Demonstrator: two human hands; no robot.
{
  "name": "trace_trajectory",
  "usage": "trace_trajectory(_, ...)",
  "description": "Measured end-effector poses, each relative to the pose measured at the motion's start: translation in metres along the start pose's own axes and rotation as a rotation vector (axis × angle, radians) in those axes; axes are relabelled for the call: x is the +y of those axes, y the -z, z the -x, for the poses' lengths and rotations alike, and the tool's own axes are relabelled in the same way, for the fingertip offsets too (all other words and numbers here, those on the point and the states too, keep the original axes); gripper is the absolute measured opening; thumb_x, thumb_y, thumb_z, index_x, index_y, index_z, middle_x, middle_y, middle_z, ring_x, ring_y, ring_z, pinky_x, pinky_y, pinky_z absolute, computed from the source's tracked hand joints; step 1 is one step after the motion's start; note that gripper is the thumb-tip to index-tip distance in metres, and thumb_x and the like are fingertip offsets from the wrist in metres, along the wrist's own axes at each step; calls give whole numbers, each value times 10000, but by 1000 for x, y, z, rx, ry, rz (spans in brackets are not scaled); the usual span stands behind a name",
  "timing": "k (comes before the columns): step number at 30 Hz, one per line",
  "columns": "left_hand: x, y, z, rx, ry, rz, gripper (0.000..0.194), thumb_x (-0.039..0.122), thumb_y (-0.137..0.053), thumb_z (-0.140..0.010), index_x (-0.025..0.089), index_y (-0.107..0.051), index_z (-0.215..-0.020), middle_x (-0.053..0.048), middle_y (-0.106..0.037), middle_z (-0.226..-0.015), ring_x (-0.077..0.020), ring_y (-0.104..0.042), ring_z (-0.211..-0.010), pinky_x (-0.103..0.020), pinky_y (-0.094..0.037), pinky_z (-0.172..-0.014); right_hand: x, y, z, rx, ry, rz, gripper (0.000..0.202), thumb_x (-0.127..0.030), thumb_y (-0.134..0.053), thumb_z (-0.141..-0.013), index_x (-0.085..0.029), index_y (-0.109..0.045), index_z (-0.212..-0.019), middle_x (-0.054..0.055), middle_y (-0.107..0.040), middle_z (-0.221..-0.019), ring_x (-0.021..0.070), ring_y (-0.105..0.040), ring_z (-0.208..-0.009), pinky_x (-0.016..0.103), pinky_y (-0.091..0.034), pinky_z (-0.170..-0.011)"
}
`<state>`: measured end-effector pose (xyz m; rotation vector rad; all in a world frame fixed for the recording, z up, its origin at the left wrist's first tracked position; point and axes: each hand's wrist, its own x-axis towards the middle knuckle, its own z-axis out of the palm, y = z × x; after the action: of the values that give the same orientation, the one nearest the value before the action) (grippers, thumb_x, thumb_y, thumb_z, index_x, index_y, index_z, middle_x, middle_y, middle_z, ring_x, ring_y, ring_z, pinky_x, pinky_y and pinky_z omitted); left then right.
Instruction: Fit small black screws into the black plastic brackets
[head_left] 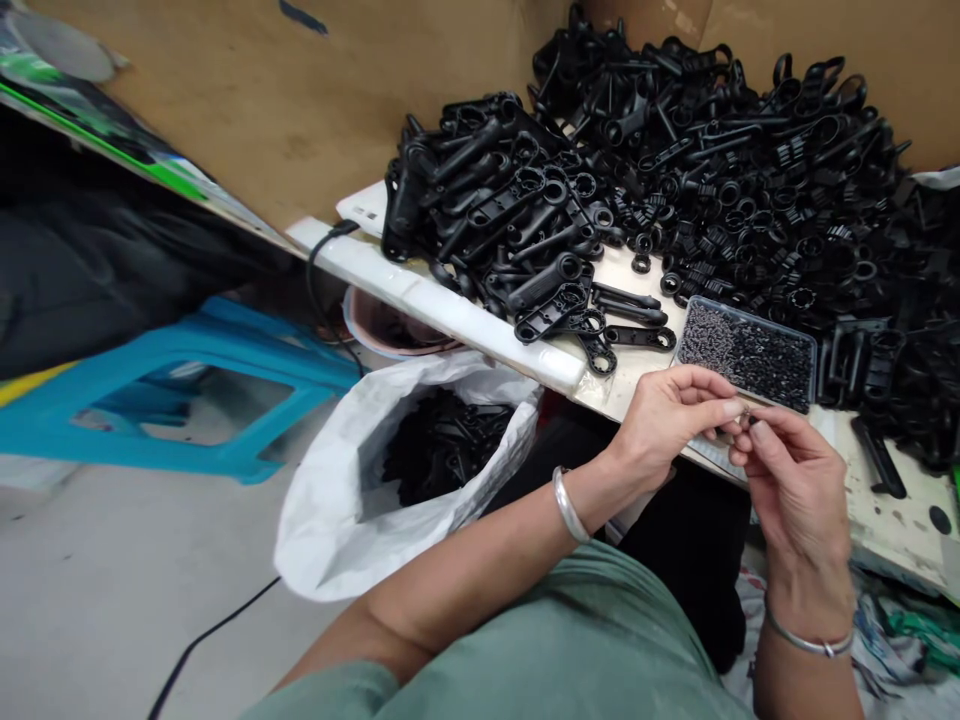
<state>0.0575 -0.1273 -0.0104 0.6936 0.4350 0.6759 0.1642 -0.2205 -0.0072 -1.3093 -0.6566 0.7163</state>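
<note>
My left hand (664,425) and my right hand (795,480) meet over the table's front edge, fingertips almost touching. Each is closed in a pinch. A tiny metallic bit shows at the left fingertips, too small to name. Between my right thumb and forefinger sits a small dark piece (752,422), also too small to identify. Just behind the hands lies a clear shallow box (814,375) filled with many tiny parts, greyish on the left and black on the right. Black plastic handle-like parts (641,338) with toothed ring ends lie to the left of the box.
Large heaps of black plastic parts (720,150) cover the table's back. A white sack (322,530) holding black parts stands open at lower left, beside a blue plastic stool (225,345). A black cable (199,640) crosses the floor. Cardboard (337,100) walls the table.
</note>
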Motion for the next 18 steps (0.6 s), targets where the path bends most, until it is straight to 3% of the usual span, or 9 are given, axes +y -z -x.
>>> trace_trajectory(6, -1, 1, 0, 4, 8, -22, 154, 132, -778, -684, 109, -652, -769, -14, -684, -629, -95, -650, -588, -189, -469, -577, 1, -1, 1, 71, 46, 78, 185, -263, -852, -673, -205, -741, -809, 3, -695, -671, 119, -618, -535, 259, -552, -537)
trace_trajectory(18, -2, 3, 0, -9, 6, -49, 172, 137, -797, -677, 110, -657, -773, -16, -691, -650, -98, -649, -598, -210, -515, -611, -1, 2, 3, 40, 47, 94, 180, -225, -842, -688, -204, -713, -812, 2, -705, -761, 110, -644, -590, 238, -556, -590)
